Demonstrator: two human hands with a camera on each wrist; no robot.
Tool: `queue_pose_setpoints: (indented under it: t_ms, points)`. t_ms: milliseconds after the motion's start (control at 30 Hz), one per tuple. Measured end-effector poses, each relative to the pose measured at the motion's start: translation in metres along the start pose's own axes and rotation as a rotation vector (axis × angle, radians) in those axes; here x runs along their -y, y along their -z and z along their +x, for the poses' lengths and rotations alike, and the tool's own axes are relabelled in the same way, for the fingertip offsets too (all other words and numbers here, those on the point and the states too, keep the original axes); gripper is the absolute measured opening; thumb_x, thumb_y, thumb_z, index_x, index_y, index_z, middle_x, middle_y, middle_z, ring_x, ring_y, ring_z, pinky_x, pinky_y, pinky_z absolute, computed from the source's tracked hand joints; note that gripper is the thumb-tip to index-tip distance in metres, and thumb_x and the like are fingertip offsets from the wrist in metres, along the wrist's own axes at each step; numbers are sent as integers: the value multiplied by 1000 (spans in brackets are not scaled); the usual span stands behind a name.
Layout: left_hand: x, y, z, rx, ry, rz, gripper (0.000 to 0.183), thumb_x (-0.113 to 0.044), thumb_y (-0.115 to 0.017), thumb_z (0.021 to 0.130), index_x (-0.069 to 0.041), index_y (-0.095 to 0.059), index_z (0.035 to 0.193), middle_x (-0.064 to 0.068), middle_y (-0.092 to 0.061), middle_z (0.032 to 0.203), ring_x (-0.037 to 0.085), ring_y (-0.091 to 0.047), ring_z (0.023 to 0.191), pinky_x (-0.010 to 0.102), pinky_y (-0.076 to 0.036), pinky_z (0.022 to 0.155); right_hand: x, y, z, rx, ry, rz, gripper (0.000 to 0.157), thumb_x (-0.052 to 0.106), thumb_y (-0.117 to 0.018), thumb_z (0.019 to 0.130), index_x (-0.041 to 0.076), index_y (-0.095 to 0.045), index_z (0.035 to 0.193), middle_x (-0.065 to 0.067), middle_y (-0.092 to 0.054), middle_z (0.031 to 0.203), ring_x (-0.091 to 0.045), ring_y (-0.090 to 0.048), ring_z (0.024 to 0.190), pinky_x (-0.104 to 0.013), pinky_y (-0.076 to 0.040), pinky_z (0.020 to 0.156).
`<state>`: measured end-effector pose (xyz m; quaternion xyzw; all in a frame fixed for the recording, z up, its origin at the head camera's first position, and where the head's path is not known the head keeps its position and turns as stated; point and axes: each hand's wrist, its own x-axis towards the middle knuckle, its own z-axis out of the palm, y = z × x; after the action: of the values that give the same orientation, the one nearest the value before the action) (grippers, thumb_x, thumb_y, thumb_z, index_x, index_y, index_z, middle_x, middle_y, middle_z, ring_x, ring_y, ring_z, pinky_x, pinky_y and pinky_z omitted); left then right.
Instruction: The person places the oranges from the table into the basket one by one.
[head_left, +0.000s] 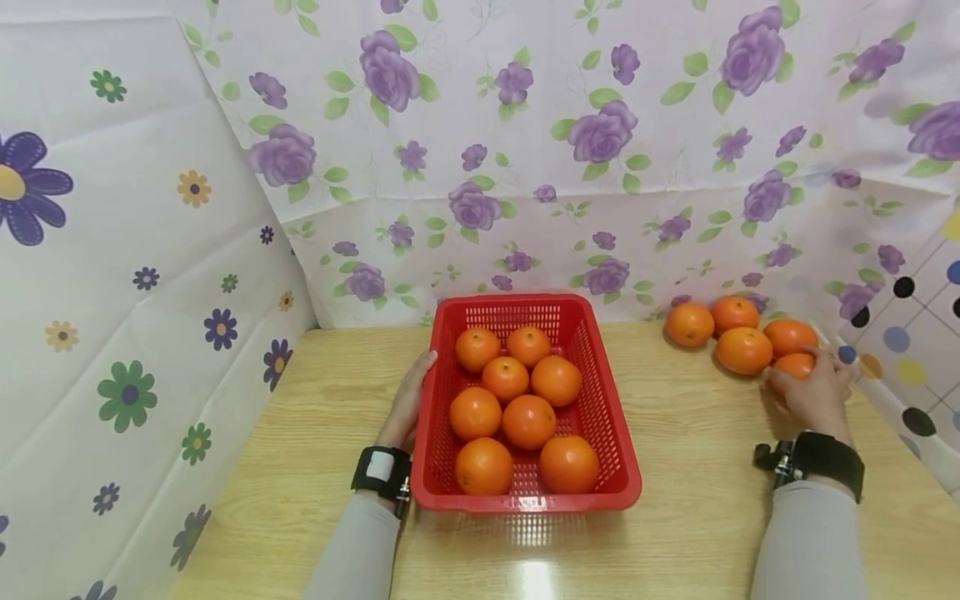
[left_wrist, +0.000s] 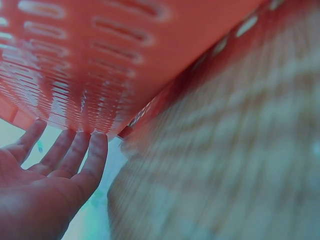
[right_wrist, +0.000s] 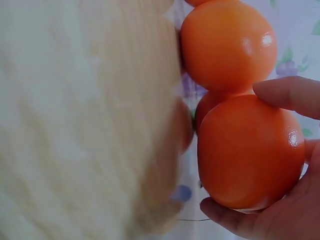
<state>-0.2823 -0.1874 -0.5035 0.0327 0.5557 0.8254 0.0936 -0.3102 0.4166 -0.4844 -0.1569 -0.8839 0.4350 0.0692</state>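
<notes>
A red plastic basket (head_left: 525, 502) with slotted walls stands on the table, holding several oranges (head_left: 529, 422). At its left side is my left hand (head_left: 408, 404); in the left wrist view the fairly straight fingers (left_wrist: 95, 160) touch the slotted wall. Over at the right, my right hand (head_left: 821, 393) grips an orange (head_left: 795, 367) at the near edge of a small group of oranges (head_left: 743, 350). The right wrist view shows the held orange (right_wrist: 250, 152) between thumb and fingers, close against another orange (right_wrist: 227, 45). Part of the right palm is cut off there.
The wooden table (head_left: 682, 467) runs between the basket and the loose oranges. A floral sheet (head_left: 480, 250) hangs behind. More patterned sheeting covers the left side (head_left: 135, 292) and the right side (head_left: 911, 350), close to the right hand.
</notes>
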Motion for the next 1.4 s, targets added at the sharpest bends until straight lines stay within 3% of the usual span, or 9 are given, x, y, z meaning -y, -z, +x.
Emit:
queue_pose_setpoints:
  t_ms: [133,267,400,533,667,933,1167,1400]
  points:
    - [-1,0,-1,16,-6,-10,60,-51,-46,109,-20,-37,159,13,-43,158,40,-35,148,52,-38,117,9,4,-4,-10,-3,8,89,27,-64,97,-5,-11,162,-40,10,157,-59,-5,140,-74,-20,110]
    - [-3,-1,-2,26,-6,-14,60,-50,-46,109,-19,-36,159,13,-43,158,39,-34,148,49,-40,116,24,5,-7,-45,63,-33,82,25,-60,98,-4,-17,162,-44,-1,154,-59,-6,138,-73,-23,104]
    - [-3,-1,-2,19,5,-9,58,-50,-46,109,-21,-37,158,12,-43,157,38,-36,148,43,-46,111,44,4,-11,-62,140,-79,75,25,-57,99,-7,-23,158,-47,-8,152,-64,-15,134,-75,-26,101]
    - [-1,0,-2,11,7,-1,57,-51,-45,109,-22,-39,158,11,-45,157,38,-38,146,46,-45,113,65,1,-15,-40,185,-49,74,27,-56,101,-7,-23,158,-44,-8,153,-64,-25,130,-76,-31,102]
    - [-1,1,-1,10,15,-1,58,-53,-46,109,-23,-39,158,10,-46,156,37,-40,145,44,-47,110,87,-5,-22,-25,244,-25,74,29,-58,103,-5,-24,159,-42,-9,155,-62,-26,132,-76,-29,107]
    - [0,1,-1,26,8,-25,60,-51,-46,109,-21,-35,161,10,-42,160,36,-36,149,42,-47,110,122,-34,-33,-1,415,-32,61,19,-63,102,-3,-36,153,-41,-21,148,-59,-32,127,-74,-34,98]
    - [2,3,0,10,15,-17,59,-51,-46,109,-22,-36,160,10,-42,159,34,-38,148,45,-43,114,136,-52,-41,68,457,-71,60,21,-65,102,1,-38,152,-38,-22,147,-58,-36,123,-72,-37,95]
    - [1,2,1,22,5,-20,61,-51,-47,109,-20,-36,160,11,-41,160,36,-36,149,52,-34,120,140,-58,-45,101,472,-49,61,18,-65,102,-2,-37,152,-37,-22,143,-57,-39,120,-71,-39,92]
